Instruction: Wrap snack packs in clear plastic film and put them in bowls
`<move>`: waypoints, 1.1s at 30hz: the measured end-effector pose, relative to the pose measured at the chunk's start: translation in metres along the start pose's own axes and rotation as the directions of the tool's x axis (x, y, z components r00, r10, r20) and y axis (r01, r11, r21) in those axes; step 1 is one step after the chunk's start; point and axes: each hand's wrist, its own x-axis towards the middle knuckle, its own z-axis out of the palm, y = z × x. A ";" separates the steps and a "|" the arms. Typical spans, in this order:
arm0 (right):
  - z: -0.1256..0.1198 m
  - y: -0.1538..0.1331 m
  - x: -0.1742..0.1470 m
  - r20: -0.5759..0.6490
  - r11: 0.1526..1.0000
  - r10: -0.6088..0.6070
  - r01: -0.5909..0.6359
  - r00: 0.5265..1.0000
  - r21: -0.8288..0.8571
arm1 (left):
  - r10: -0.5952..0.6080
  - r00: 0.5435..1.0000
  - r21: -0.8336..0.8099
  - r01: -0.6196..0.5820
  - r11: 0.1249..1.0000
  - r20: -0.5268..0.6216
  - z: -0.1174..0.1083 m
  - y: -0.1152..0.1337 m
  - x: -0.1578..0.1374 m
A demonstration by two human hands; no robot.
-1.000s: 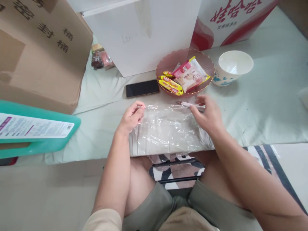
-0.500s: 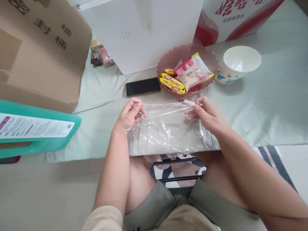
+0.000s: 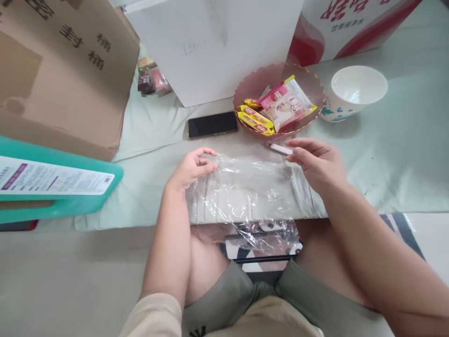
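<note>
A clear plastic bag [image 3: 245, 192] lies crinkled on the cloth in front of me, its lower part draped over the table edge above my lap. My left hand [image 3: 191, 171] is at the bag's upper left corner, thumb and forefinger apart, fingertips against or just beside the film. Past the bag's upper right corner, my right hand [image 3: 317, 164] has its fingers stretched out and the thumb apart from them. Just by those fingertips a small pale pink-and-white stick-like piece [image 3: 279, 149] rests on the cloth; whether they touch it is unclear.
Behind the bag are a black phone [image 3: 212, 125], a pink bowl [image 3: 242, 93] of wrapped snacks and a paper cup [image 3: 358, 89]. Boxes stand at the back: cardboard [image 3: 70, 84], white [image 3: 210, 51], red-and-white [image 3: 347, 37]. A green jug [image 3: 112, 175] lies left, near small packets [image 3: 154, 79].
The bag's top edge, stretched between both hands before, has slackened, and its lower part hangs further over the edge. My right hand moved right and its fingers straightened; my left fingers parted.
</note>
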 end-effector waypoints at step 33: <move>0.018 -0.011 -0.001 0.335 0.784 -0.119 0.296 0.935 -0.546 | 0.101 0.987 -0.134 -0.118 0.984 -0.126 -0.003 0.001 0.000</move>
